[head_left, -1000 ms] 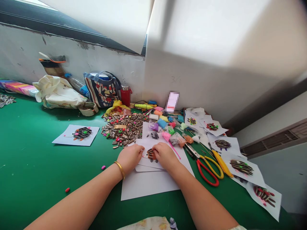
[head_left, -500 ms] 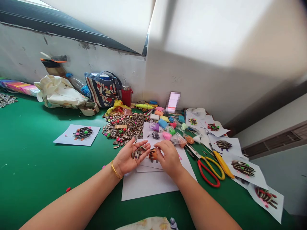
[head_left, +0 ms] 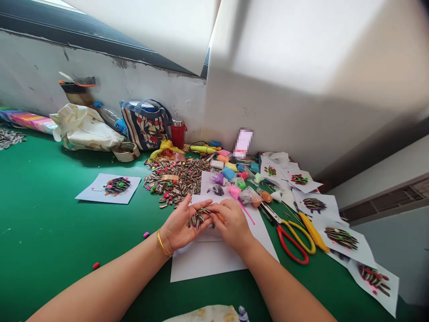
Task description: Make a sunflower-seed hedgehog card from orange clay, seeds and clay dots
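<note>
Several sunflower seeds (head_left: 197, 219) dot my open left hand (head_left: 180, 227), best kept level over paper (head_left: 204, 264); right hand (head_left: 232, 220) curled, hold unclear.

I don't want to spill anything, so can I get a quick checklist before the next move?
1. Left hand palm up under its seeds: ok.
2. Seed gripped in the right hand: cannot tell, fingertips overlap.
3. Paper below fully visible: not ok, the hands cover part.
4. Scissors apart from both hands: ok.
5. Loose pieces gathered: not ok, a red piece lies alone on the table.
</note>
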`<state>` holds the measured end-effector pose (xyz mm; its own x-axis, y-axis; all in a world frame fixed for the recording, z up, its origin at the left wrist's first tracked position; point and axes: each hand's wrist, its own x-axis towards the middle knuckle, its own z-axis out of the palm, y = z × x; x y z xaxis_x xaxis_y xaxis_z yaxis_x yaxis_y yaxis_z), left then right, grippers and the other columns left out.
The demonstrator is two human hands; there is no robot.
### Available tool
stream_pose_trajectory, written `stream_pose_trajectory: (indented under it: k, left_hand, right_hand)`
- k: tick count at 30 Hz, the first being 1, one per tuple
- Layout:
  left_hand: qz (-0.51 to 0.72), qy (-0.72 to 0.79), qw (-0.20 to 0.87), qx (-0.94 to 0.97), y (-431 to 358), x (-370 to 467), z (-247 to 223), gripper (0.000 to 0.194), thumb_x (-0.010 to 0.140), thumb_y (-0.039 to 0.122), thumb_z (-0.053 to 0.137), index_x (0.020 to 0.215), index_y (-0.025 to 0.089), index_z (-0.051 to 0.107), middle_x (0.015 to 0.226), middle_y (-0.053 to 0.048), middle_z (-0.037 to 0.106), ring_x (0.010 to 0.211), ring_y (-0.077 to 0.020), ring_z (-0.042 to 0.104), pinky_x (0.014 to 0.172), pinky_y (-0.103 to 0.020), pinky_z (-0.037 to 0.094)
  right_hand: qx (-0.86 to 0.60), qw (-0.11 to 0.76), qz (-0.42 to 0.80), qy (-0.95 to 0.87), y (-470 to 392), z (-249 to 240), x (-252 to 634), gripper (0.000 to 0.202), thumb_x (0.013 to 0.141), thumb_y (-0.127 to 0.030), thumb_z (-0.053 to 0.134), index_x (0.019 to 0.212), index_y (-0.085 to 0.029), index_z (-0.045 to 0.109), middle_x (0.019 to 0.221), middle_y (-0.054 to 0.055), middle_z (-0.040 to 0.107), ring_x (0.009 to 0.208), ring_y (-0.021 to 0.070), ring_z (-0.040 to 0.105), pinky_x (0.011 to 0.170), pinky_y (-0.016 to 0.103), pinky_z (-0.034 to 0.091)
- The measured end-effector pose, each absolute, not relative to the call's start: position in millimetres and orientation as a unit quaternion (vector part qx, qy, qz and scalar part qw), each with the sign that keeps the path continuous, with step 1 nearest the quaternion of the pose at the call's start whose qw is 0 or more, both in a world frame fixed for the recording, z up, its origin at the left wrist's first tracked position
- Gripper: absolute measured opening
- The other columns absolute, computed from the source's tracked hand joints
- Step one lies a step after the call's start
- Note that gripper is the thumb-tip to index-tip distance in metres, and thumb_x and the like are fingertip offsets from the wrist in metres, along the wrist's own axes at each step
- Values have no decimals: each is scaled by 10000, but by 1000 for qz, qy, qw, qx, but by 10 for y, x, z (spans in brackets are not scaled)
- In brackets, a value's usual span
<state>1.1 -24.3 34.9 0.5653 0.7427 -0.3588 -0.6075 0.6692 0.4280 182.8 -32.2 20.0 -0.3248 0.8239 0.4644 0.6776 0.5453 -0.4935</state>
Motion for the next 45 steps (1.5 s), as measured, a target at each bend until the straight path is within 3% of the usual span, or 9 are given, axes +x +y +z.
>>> stream_pose_trajectory:
  k: [5,8,10,12,16,23,30,36,45]
  left_hand:
    - [388,274,870,135,-264,37,385,497,928,464,470,1185,57,594,1053,-163,662,978,-218,649,923,-332,514]
    - [393,333,842,158,-272,54,383,324,881,351,591,1086,103,630,984,-116,659,866,-161,653,685,-218,542]
    - [388,372,820,197,-274,63,363,228,825,287,666,994,137,634,849,-48,628,677,-82,601,442,-119,388]
    - [376,387,803,251,-273,70,336,197,782,289,708,885,153,609,684,23,530,506,-27,459,357,-109,185]
    - [367,406,760,350,-269,87,302,279,755,378,717,766,164,538,523,88,357,422,-20,260,382,-148,118]
    - [374,450,704,402,-259,111,299,341,716,458,701,736,173,516,497,91,367,432,-41,225,408,-188,128]
    - [371,483,614,502,-243,110,284,319,732,470,669,754,156,620,551,54,452,478,-68,307,451,-213,239]
    - [413,517,523,537,-137,58,233,338,736,473,650,831,153,708,769,-37,644,707,-157,528,636,-252,407]
    - [413,530,504,543,-104,33,182,307,730,459,664,806,167,723,834,-52,686,826,-210,566,767,-290,428]
  right_hand:
    - [-459,380,125,-794,-332,209,1837,180,899,-190,538,973,-227,699,839,44,585,823,192,534,767,342,420]
    - [-466,406,145,-773,-343,240,1847,144,893,-196,540,906,-209,682,833,42,583,826,191,533,770,342,419]
    - [-471,415,164,-761,-349,258,1846,133,892,-199,535,847,-202,660,821,38,581,820,188,532,768,339,419]
    - [-470,417,184,-756,-354,268,1840,136,890,-195,529,810,-200,640,802,32,578,810,184,532,758,332,419]
    - [-459,414,219,-755,-354,269,1835,171,907,-202,501,792,-197,628,787,30,570,805,180,538,745,325,424]
    - [-444,431,242,-747,-350,235,1869,160,920,-239,508,898,-204,663,844,43,588,832,182,554,768,332,446]
    - [-456,418,233,-750,-296,226,1930,117,879,-221,564,809,-211,657,804,28,594,812,181,553,742,318,436]
    - [-523,360,176,-752,-141,206,2176,103,821,-188,599,728,-204,640,738,13,600,756,175,542,701,300,416]
    - [-534,267,125,-792,-116,60,2087,81,812,-172,626,756,-193,680,749,16,621,739,161,553,674,285,400]
